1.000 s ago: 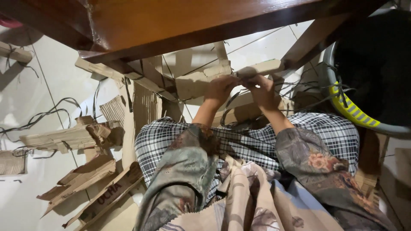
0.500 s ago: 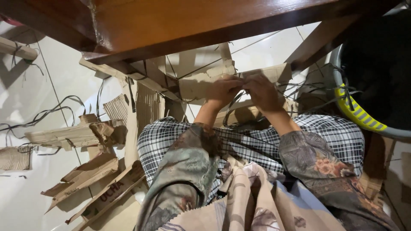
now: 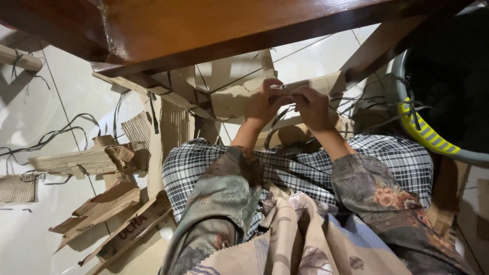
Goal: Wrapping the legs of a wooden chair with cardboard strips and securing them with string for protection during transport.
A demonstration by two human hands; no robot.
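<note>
Your left hand [image 3: 263, 104] and right hand [image 3: 311, 107] met in front of you, just under the edge of the dark wooden counter [image 3: 229, 25]. Both were closed on the same folded strip of cardboard [image 3: 234, 99], which you held up off the floor, running from left of your left hand to past your right hand toward the counter leg [image 3: 377, 48]. The left grip was pressed together with the fingers curled over the strip's top edge. The right grip pinched the strip close beside it, thumb side nearly touching the left knuckles. Thin dark straps [image 3: 356, 102] trailed around the strip near your right hand; whether a finger caught one, I could not tell.

Your knees, under a black-and-white checked cloth [image 3: 305, 168], sat directly below the hands. To your left, torn cardboard scraps [image 3: 91, 160] lay scattered on the white tiled floor [image 3: 30, 112], with more dark straps curling among them. To your right stood a grey basin [image 3: 433, 142] with a yellow patterned band on its rim, well apart from your hands.
</note>
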